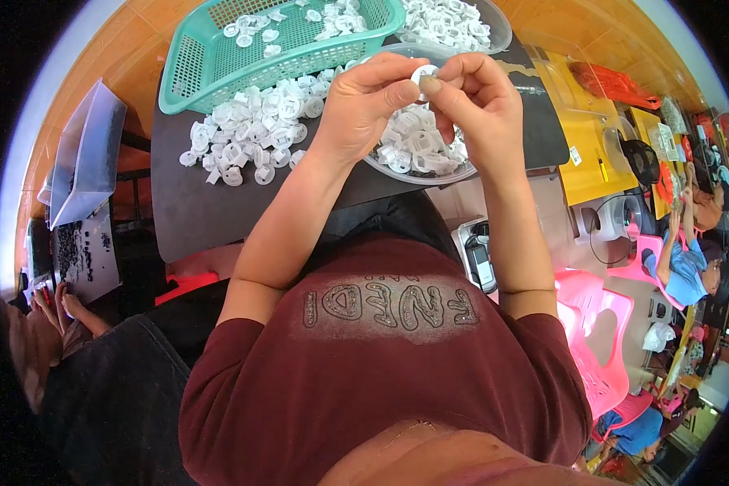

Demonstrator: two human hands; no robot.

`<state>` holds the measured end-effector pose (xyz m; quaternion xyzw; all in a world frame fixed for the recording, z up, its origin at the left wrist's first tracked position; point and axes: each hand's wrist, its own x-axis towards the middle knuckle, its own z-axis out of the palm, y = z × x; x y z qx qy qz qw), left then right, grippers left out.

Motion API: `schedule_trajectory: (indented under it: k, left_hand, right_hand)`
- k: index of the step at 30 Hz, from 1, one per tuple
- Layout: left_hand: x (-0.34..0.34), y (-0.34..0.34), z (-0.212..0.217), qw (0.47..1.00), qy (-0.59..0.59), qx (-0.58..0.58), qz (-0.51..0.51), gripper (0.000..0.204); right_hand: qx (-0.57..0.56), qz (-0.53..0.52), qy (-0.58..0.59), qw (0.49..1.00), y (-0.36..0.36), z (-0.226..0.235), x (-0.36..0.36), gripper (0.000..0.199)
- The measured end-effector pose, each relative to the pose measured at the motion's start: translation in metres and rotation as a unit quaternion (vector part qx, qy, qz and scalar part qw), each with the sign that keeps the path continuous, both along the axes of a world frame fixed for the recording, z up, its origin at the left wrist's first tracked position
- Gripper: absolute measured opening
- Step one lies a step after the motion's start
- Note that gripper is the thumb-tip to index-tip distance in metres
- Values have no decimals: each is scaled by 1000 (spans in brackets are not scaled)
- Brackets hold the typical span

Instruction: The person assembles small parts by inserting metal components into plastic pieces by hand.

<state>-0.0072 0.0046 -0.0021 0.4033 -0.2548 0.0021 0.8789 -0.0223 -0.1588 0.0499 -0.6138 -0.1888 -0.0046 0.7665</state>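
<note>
Small white plastic piece (pixel 419 73), round-faced, partly hidden, pinched between left hand (pixel 363 104) and right hand (pixel 484 99), above the worktop (pixel 188 201), nearer its right edge

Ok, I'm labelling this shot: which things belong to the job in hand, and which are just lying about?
Seemingly the job:
small white part, pinched by left hand and right hand
heaped white parts on dark table
clear bowl of parts
green basket holding more

Probably incidental:
pink chair
red bag
translucent bin at left
</note>
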Motion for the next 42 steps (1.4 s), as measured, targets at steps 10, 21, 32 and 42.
schedule_trajectory:
  k: [10, 21, 32, 42]
  left_hand:
    - [-1, -2, 1, 999, 38, -13, -13, 27]
    - [-2, -8, 1, 998, -2, 44, 37, 24]
    - [8, -1, 7, 978, 109, 67, 163, 42]
    - [12, 3, 2, 974, 133, 30, 182, 33]
  right_hand:
    - [42, 22, 17, 999, 1, -4, 2, 17]
    - [30, 80, 63, 994, -8, -5, 13, 25]
    - [-281, -115, 32, 952, -46, -9, 118, 46]
    - [-509, 12, -123, 852, -16, -45, 104, 29]
